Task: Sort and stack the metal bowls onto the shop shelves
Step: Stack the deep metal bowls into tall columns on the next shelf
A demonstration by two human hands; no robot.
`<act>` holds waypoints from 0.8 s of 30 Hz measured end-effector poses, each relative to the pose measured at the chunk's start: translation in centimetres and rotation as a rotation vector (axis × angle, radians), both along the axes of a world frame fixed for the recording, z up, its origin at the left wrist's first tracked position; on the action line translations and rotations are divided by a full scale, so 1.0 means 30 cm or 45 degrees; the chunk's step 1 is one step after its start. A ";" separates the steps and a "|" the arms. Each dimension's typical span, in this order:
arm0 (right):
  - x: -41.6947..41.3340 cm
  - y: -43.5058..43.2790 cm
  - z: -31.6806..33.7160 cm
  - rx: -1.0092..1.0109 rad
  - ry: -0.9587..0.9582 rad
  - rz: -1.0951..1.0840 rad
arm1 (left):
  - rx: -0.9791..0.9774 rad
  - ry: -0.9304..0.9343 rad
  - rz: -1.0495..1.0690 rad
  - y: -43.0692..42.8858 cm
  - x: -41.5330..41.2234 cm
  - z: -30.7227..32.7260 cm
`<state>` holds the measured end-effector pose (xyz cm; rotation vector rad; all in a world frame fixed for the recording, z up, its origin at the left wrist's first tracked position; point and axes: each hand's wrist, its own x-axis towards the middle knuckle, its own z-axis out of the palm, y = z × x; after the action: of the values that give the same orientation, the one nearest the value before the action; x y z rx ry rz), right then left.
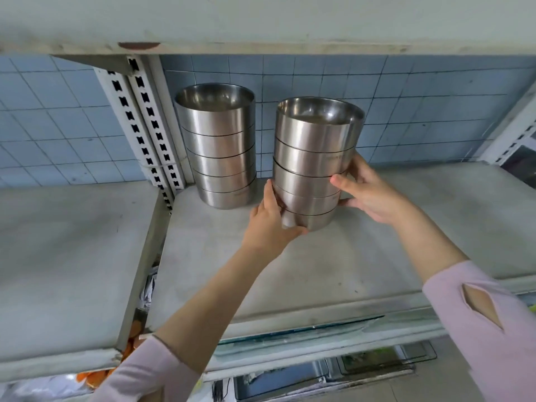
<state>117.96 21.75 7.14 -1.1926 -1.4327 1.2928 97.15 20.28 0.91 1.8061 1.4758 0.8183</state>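
Single view only, head camera riding on my head, wide-angle. Facing forward and slightly down into grey shelf point(362, 256), blue tiled wall point(420, 111) behind. Sitting close, my forearms reaching in from bottom edge. Upper shelf underside point(261, 21) filling top. No second view sharing anything.

This looks like a shop. Long grey metal shelves point(290, 271) hang on posts with slots point(145, 120), and matching shiny bowls point(219, 146) stand stacked against a blue tiled wall point(406, 105).
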 end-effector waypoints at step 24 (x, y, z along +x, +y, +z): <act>0.066 0.308 0.065 0.450 -0.194 -0.042 | -0.048 -0.169 0.304 0.186 0.188 -0.016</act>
<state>119.94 31.00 9.08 -1.0855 -1.6628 0.8929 102.80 25.85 0.43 1.5356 1.6268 0.9999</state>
